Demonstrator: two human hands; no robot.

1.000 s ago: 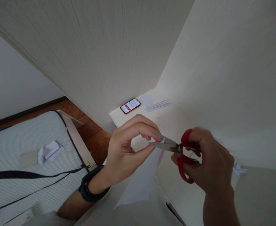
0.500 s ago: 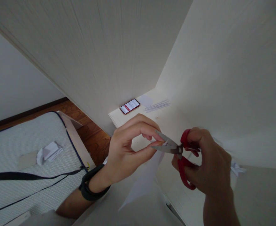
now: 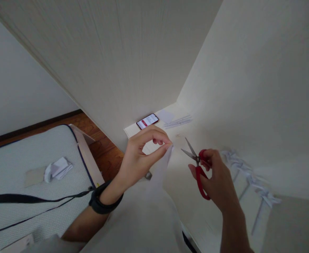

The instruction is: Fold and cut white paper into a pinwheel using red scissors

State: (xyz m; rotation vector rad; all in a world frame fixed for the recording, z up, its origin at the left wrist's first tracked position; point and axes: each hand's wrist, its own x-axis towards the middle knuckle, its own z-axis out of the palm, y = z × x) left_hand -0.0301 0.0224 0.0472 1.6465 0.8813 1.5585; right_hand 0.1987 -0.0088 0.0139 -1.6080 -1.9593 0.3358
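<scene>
Scissors (image 3: 196, 161) pulled clear of paper (image 3: 161, 168); right hand (image 3: 217, 179) grasps them; left hand (image 3: 138, 158) pinches paper.

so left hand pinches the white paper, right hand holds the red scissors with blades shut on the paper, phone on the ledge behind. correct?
Not quite: in the head view the red scissors in the right hand have their blades open and clear of the white paper. The left hand does pinch the paper, and the phone lies on the ledge behind.

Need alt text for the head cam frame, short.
The left hand pinches the top of a white paper sheet while the right hand holds open red-handled scissors just beside it, over a white shelf. A phone lies farther back.
</scene>
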